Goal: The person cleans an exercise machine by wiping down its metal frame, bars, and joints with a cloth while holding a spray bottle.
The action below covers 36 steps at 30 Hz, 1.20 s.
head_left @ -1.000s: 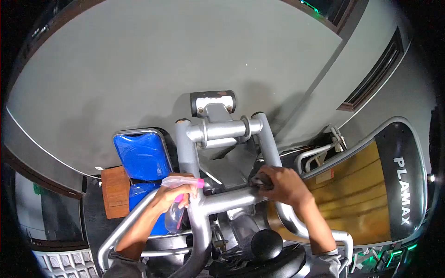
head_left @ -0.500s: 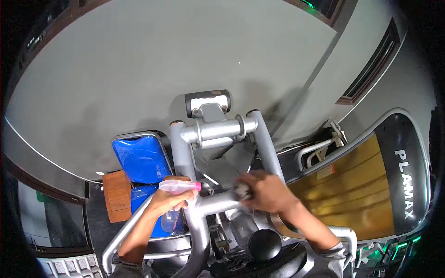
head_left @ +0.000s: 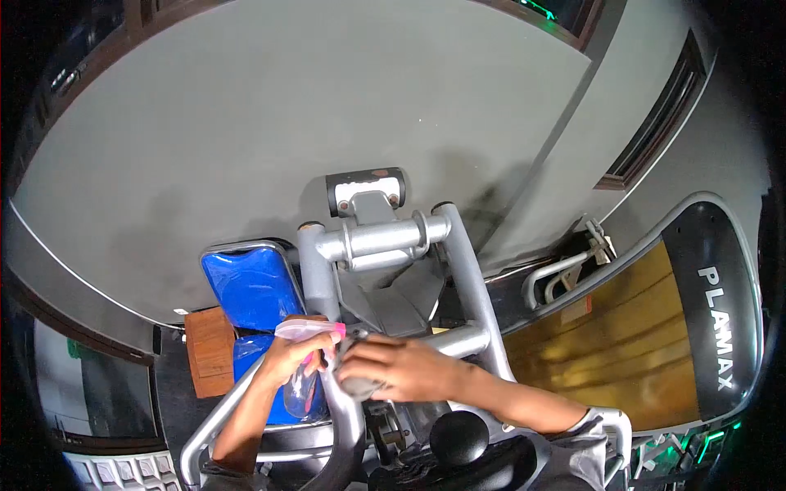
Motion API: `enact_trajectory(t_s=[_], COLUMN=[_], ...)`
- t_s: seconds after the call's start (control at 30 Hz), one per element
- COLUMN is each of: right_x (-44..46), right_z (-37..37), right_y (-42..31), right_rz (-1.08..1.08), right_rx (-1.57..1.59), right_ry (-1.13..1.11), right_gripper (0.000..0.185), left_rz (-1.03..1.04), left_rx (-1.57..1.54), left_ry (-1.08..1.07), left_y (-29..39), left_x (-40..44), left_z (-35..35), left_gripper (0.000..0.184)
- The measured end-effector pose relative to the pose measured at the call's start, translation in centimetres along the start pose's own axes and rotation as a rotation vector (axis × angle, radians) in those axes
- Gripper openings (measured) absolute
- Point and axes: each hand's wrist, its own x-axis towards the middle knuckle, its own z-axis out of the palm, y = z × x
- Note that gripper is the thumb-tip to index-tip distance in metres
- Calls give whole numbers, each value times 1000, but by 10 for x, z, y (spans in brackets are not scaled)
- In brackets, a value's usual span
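My left hand [head_left: 288, 358] is wrapped round the neck of a clear spray bottle [head_left: 301, 394] with a pink nozzle, left of the silver frame [head_left: 348, 425]. My right hand [head_left: 401, 368] is closed on a grey cloth [head_left: 360, 385], pressed against the frame where the crossbar [head_left: 460, 341] meets the left tube. The nozzle tip is close to the cloth. Part of the crossbar is hidden behind my right hand and forearm.
A blue chair [head_left: 252, 286] and a wooden box [head_left: 210, 352] stand at the left. Below my right hand is a round black knob [head_left: 458, 438]. The PLAMAX panel [head_left: 630, 335] is at the right, and a grey wall [head_left: 327, 98] rises behind the machine.
My right hand has moved left along the crossbar with the cloth, from its right part to the left tube. My left hand still holds the bottle in nearly the same place.
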Motion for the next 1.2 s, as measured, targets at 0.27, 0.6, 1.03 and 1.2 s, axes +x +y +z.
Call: enact_trajectory(t_s=[0.27, 0.6, 1.03, 1.2], right_x=[-65, -102, -88, -131], right_z=[-15, -36, 26, -31], right_y=[14, 22, 38, 11], right_rz=[-201, -44, -400, -101], right_rx=[-534, -718, -750, -768], right_ry=[45, 69, -39, -333], right_gripper=[45, 48, 38, 43], left_rz=[-6, -21, -16, -35], left_rx=[-36, 60, -7, 86], left_ry=[36, 51, 52, 60], left_y=[-4, 2, 3, 2], left_x=[-1, -1, -3, -1], left_z=[1, 4, 5, 3], left_gripper=[22, 31, 24, 31])
